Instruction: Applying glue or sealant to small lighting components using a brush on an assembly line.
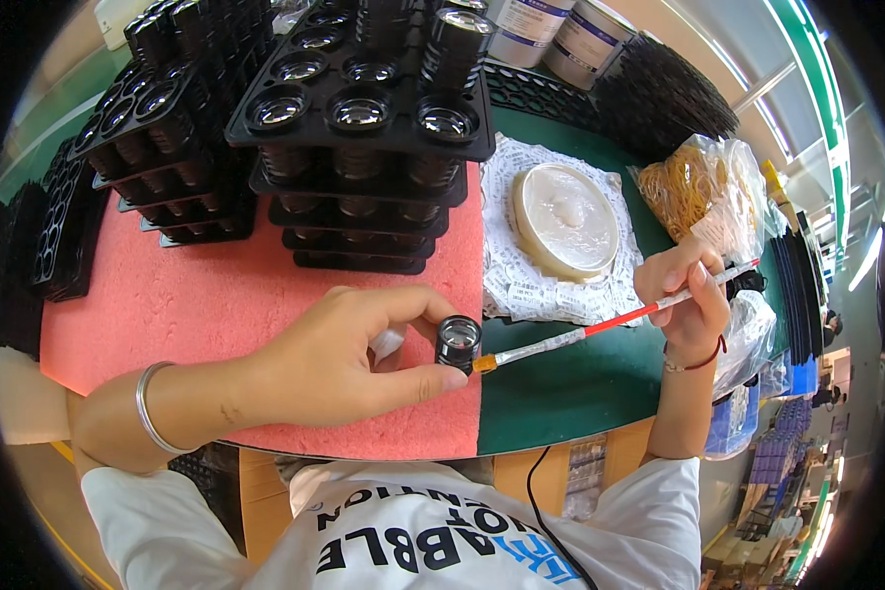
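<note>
Between the thumb and fingers of my left hand [349, 349] is a small black lens barrel [458, 339], its glass end facing up. Something whitish shows under the curled fingers of that hand; I cannot make out what it is. My right hand [693, 290] pinches a long red and silver paintbrush [615, 323]. The brush's flat tan bristles meet the side of the barrel, low on its right. A round shallow dish [567, 221] with a pale, cloudy surface lies beyond the brush on a printed paper-covered pad [497, 211].
Stacked black trays of lenses [359, 162] stand at the back on a pink foam mat [265, 334], with another tray stack [167, 147] to their left. At the back right are white tins [585, 44] and a bag of yellow rubber bands [703, 192]. Green tabletop [560, 393] lies nearer me.
</note>
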{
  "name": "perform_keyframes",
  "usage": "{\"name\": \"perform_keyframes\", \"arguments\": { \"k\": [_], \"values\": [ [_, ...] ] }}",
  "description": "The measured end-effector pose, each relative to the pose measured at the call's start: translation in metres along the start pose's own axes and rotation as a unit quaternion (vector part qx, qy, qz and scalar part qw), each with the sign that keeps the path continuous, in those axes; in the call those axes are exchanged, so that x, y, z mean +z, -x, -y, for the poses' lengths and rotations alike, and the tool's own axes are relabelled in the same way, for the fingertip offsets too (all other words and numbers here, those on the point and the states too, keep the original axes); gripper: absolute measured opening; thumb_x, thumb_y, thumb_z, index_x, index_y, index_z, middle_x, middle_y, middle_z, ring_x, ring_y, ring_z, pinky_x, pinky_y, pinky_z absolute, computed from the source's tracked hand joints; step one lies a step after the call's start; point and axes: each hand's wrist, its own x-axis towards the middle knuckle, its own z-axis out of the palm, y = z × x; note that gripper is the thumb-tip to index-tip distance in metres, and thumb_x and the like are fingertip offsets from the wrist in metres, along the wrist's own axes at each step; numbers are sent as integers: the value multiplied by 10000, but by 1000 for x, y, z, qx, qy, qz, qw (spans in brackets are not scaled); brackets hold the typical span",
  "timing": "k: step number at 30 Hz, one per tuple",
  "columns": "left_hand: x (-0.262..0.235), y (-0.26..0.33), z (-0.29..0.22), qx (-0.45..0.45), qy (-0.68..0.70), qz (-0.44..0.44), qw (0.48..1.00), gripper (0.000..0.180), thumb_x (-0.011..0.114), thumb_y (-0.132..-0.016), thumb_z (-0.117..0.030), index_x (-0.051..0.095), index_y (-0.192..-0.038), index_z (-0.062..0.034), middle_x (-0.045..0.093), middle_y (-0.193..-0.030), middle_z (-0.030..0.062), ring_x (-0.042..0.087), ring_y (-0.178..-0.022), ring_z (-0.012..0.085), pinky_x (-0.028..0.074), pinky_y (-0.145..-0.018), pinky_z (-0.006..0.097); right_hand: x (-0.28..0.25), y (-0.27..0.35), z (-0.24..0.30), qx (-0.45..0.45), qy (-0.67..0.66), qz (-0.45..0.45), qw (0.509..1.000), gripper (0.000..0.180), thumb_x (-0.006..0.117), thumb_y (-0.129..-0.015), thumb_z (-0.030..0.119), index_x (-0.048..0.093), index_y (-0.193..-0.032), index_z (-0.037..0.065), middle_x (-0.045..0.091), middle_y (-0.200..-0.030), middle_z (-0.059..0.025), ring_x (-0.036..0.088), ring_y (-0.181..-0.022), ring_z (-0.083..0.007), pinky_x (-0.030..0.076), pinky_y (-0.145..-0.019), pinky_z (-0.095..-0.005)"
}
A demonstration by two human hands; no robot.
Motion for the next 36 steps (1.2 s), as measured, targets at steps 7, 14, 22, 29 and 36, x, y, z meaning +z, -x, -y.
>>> {"name": "perform_keyframes", "arguments": {
  "k": [7,14,22,29,36],
  "values": [
    [-1,0,-1,-2,3,7,1000,208,648,-770,-176,556,-906,-49,611,-761,-6,398,-466,20,302,-420,213,-1,0,-1,0,-2,7,1000,273,500,-849,228,520,-692,5,544,-559,-107,510,-446,-136,383,-425,-228],
    [1,0,2,2,11,-4,1000,236,686,-752,-116,566,-947,-57,522,-681,-73,334,-515,-14,250,-439,172,0,-1,-1,-1,-2,12,1000,278,503,-851,235,522,-694,6,539,-547,-105,509,-444,-137,380,-428,-226],
    [1,0,1,1,5,-3,1000,242,687,-752,-124,567,-952,-59,511,-653,-72,329,-510,-11,247,-436,177,-1,0,-1,-1,2,8,1000,281,505,-850,242,529,-698,6,540,-548,-103,510,-446,-133,381,-432,-227],
    [1,0,1,7,10,-9,1000,240,693,-746,-140,573,-941,-67,492,-627,-75,315,-497,-9,243,-432,179,1,-1,-1,5,-7,0,1000,273,503,-845,230,524,-699,0,535,-547,-103,506,-447,-144,382,-433,-229],
    [1,1,0,12,-14,-7,1000,237,699,-735,-149,578,-927,-78,456,-583,-80,316,-488,-10,246,-420,179,-1,-1,-1,0,-14,11,1000,272,491,-852,228,519,-703,2,529,-542,-100,495,-444,-140,370,-429,-237]
  ]
}}
